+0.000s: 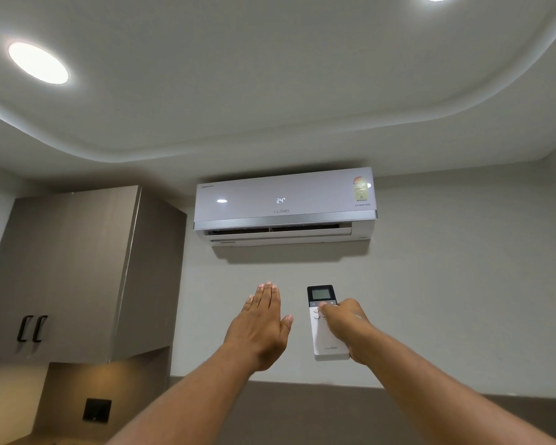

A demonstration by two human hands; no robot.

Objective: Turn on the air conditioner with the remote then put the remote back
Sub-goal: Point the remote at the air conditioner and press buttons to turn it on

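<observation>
A white wall-mounted air conditioner [284, 207] hangs high on the wall ahead. Its front panel shows "24°" and the lower flap stands slightly apart from the body. My right hand [347, 329] holds a white remote [323, 335] with a dark screen end, raised below the unit, and the thumb rests on the buttons just under the screen. To the left of the remote, my left hand [260, 326] is stretched up flat with fingers together, palm away from me, holding nothing.
A grey-brown upper cabinet [74, 271] with two dark handles fills the left side. Below it sits a dark switch plate [97, 410]. Round ceiling lights [37, 63] glow above. A dark band [334, 409] runs along the wall under my arms.
</observation>
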